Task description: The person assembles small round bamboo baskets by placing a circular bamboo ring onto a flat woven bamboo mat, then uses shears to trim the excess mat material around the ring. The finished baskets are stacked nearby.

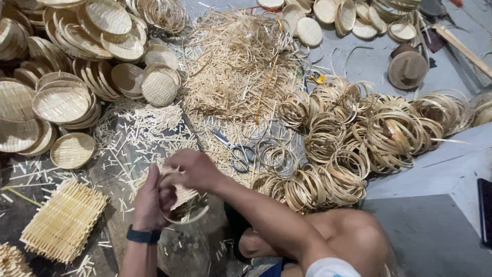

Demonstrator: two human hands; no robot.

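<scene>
Both hands meet low in the middle of my view, closed on one small woven mat (pixel 180 194) that has a thin hoop (pixel 192 215) curving under it. I see the left hand (pixel 148 202), with a dark watch (pixel 143 236) on the wrist, gripping the piece from the near left side, while the right hand (pixel 197 168) clamps over its top edge from the far right. The mat is held just above the floor (pixel 441 169), close to the person's bent knee (pixel 353 231).

Going down in size: a big stack of finished round woven trays (pixel 77 56) fills the far left, some leaning on edge, some lying flat. To the right, a wide heap of bamboo rings (pixel 359 138) runs from the middle out to the right edge. Between them, further off, I see a loose pile of thin strips (pixel 238 66). A flat square woven panel (pixel 64 220) lies near left, well apart from the hands. One single tray (pixel 73 150) lies alone just beyond that panel. A round wooden block (pixel 407 69) sits far right. Scissors (pixel 236 151) lie on the floor just right of the hands, among a scatter of short offcuts (pixel 143 128).
</scene>
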